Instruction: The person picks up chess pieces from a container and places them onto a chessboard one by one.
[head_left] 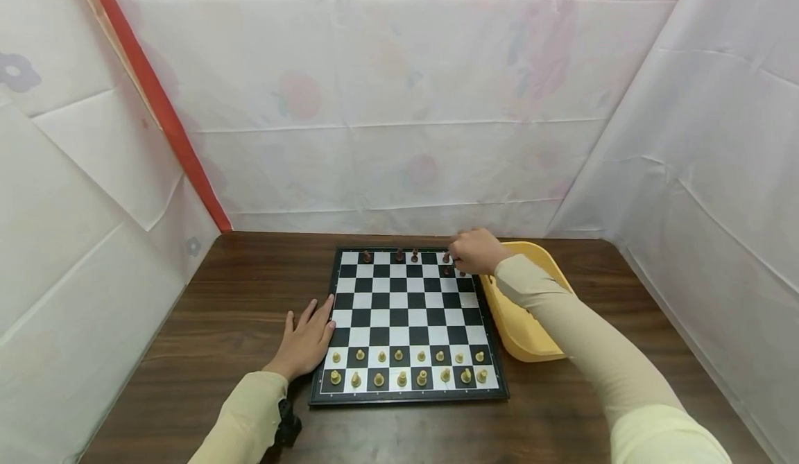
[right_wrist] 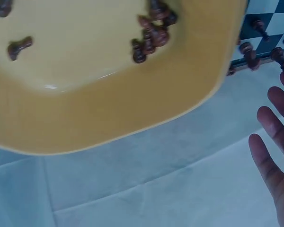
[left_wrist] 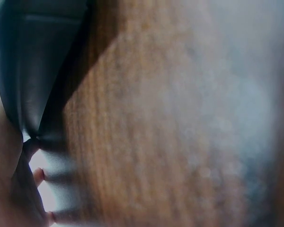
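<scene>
At the far right corner of the black-and-white chessboard point(head_left: 408, 325), your right hand point(head_left: 476, 252) sets dark brown pieces point(head_left: 399, 255), grip hidden; white ranks stand complete, more dark ones wait in the yellow bowl point(head_left: 549, 342), left hand point(head_left: 306, 339) flat.

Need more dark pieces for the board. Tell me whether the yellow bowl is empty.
Not empty. The right wrist view shows several dark chess pieces lying inside the yellow bowl.

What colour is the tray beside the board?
Yellow tray, clearest in the head view.
</scene>
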